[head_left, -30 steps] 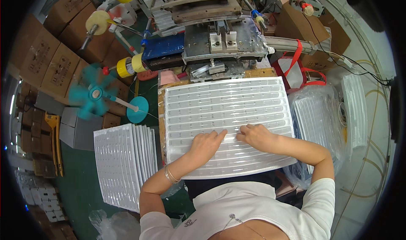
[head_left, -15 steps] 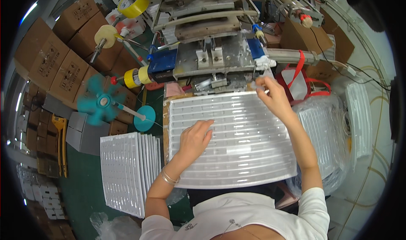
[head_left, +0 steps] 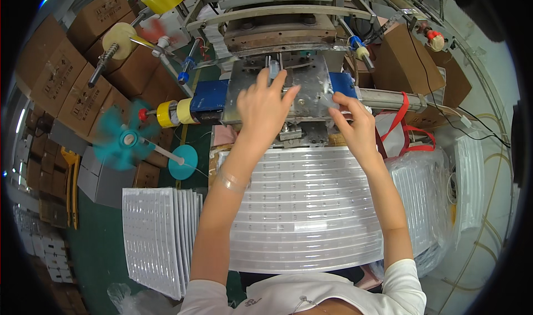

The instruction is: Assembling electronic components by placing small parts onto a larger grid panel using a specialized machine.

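Note:
My left hand (head_left: 264, 101) reaches over the metal bed of the press (head_left: 311, 84). Its fingertips flank a small clear plastic piece (head_left: 273, 69) at the metal holder; the thumb stands apart. At the bed's right side, my right hand (head_left: 355, 120) is closed in a pinch on another clear plastic piece (head_left: 327, 100), whose exact shape is blurred. Below both hands lies a wide white tray (head_left: 308, 204) with rows of clear parts, close to my body.
A stack of similar trays (head_left: 158, 237) stands at the left, near a turning teal fan (head_left: 127, 140). Plastic-wrapped trays (head_left: 416, 198) and a red-handled bag (head_left: 394, 129) are at the right. Overhead, the upper press block (head_left: 280, 34) hangs behind the bed. Cartons (head_left: 72, 93) line the left.
My left hand has gone from the tray up to the holder on the press bed. The right hand stays near the bed's right edge. The view has shifted toward the press.

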Action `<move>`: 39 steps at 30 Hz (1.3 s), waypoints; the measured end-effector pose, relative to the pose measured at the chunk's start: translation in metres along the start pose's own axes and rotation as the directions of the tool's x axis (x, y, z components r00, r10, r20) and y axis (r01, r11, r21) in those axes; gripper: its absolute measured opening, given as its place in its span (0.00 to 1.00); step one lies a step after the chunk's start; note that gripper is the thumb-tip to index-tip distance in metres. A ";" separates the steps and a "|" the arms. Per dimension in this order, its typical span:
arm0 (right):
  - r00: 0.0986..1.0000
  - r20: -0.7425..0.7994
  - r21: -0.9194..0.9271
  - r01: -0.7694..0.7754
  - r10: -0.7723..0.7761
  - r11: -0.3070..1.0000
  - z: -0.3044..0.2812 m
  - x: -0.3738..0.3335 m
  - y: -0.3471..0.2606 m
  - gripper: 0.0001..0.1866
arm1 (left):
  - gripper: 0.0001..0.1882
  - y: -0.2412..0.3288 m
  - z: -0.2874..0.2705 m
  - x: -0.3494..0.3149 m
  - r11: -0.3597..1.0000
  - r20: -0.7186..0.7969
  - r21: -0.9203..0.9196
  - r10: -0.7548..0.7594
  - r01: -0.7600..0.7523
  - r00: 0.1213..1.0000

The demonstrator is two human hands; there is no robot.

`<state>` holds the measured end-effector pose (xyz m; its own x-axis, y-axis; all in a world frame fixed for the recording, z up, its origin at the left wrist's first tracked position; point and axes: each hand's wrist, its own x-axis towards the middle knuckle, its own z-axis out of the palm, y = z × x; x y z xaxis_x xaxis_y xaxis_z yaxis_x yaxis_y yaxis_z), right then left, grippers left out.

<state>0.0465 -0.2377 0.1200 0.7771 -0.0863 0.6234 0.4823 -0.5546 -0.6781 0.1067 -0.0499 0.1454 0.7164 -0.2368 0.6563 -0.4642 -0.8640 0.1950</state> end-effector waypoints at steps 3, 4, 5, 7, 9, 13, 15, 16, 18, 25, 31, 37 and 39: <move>0.976 -0.070 -0.154 0.194 -0.207 0.969 0.019 0.023 -0.005 0.14 | 0.16 0.000 0.000 0.023 0.995 0.152 0.077 0.047 -0.059 0.987; 0.953 -0.100 -0.186 0.264 -0.285 0.946 0.027 0.033 -0.006 0.14 | 0.15 0.002 -0.003 0.026 0.994 0.211 0.040 0.087 -0.098 0.974; 0.951 -0.095 -0.198 0.272 -0.295 0.942 0.033 0.039 -0.007 0.14 | 0.15 0.004 -0.010 0.019 0.994 0.196 0.032 0.094 -0.103 0.976; 0.929 -0.016 -0.386 0.335 -0.369 0.860 0.043 0.049 -0.007 0.12 | 0.13 0.009 -0.038 -0.016 0.939 -0.036 -0.332 0.085 -0.092 0.996; 0.949 0.027 -0.469 0.290 -0.314 0.834 0.051 0.061 -0.002 0.10 | 0.15 0.017 -0.073 -0.050 0.737 0.041 -0.676 0.044 -0.005 0.998; 0.982 0.091 -0.546 0.191 -0.169 0.816 0.055 0.061 0.006 0.14 | 0.14 0.021 -0.148 -0.091 0.219 0.141 -0.973 0.299 0.076 0.944; 0.964 -0.032 -0.463 0.219 -0.263 0.859 0.053 0.054 0.006 0.19 | 0.14 0.015 -0.173 -0.096 0.131 0.034 -0.991 0.503 -0.038 0.864; 0.974 -0.037 -0.384 0.193 -0.224 0.903 0.048 0.047 0.004 0.23 | 0.14 0.017 -0.179 -0.098 0.129 0.037 -0.991 0.506 -0.033 0.862; 0.978 -0.051 -0.309 0.176 -0.202 0.934 0.033 0.031 0.001 0.22 | 0.05 0.020 -0.183 -0.102 -0.169 -0.228 -0.972 0.540 -0.161 0.810; 0.992 0.102 -0.158 -0.060 0.076 0.986 -0.039 -0.061 -0.006 0.16 | 0.07 0.035 -0.169 -0.119 -0.385 -0.355 -0.916 0.644 -0.113 0.678; 0.713 0.700 -0.161 0.197 -0.029 0.967 -0.053 -0.147 -0.022 0.14 | 0.13 0.057 -0.113 -0.169 0.688 0.392 -0.725 0.390 0.019 0.834; 0.542 0.838 -0.254 0.493 -0.066 0.832 -0.049 -0.197 -0.012 0.11 | 0.15 0.064 -0.031 -0.224 0.922 0.653 -0.232 0.383 -0.309 0.653; 0.570 0.820 -0.284 0.486 -0.053 0.827 -0.051 -0.201 -0.010 0.09 | 0.15 0.058 -0.029 -0.238 0.905 0.601 -0.231 0.421 -0.356 0.680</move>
<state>-0.1354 -0.2573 0.0212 0.7490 0.6587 0.0724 0.6612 -0.7357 -0.1470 -0.1053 -0.0306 0.0214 0.6048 -0.7913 0.0904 -0.7957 -0.5954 0.1111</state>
